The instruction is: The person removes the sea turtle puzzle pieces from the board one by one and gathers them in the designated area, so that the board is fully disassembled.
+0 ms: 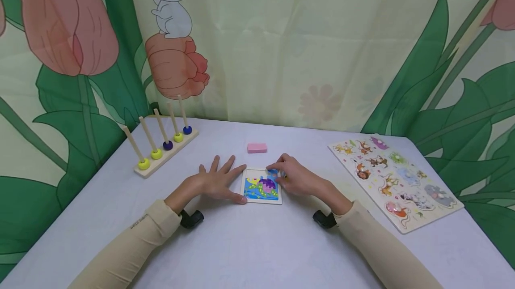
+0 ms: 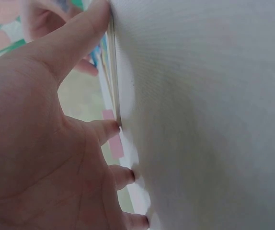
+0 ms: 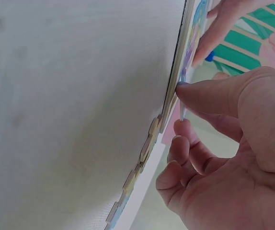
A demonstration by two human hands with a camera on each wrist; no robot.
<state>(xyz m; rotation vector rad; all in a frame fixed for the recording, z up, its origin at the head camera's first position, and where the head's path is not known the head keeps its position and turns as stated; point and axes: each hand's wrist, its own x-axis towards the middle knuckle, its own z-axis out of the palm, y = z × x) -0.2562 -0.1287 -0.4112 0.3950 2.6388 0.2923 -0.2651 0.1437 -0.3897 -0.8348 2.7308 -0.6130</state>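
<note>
A small jigsaw puzzle [image 1: 262,188] in a pale wooden frame, its picture blue with a purple and green creature, lies flat on the table. My left hand [image 1: 219,184] is spread beside it, thumb on the lower left corner and index fingertip at the upper left. At the upper right corner, my right hand [image 1: 297,176] pinches a thin blue puzzle piece [image 1: 272,173] between thumb and forefinger. The right wrist view shows this piece [image 3: 182,109] edge-on and tilted at the puzzle's end. How far it sits in the frame I cannot tell.
Behind the puzzle lies a pink block [image 1: 257,147]. A pegged wooden base [image 1: 166,157] with yellow and dark blue beads stands at the left. An animal puzzle board [image 1: 396,181] lies at the right. A printed curtain [image 1: 273,56] hangs behind the table.
</note>
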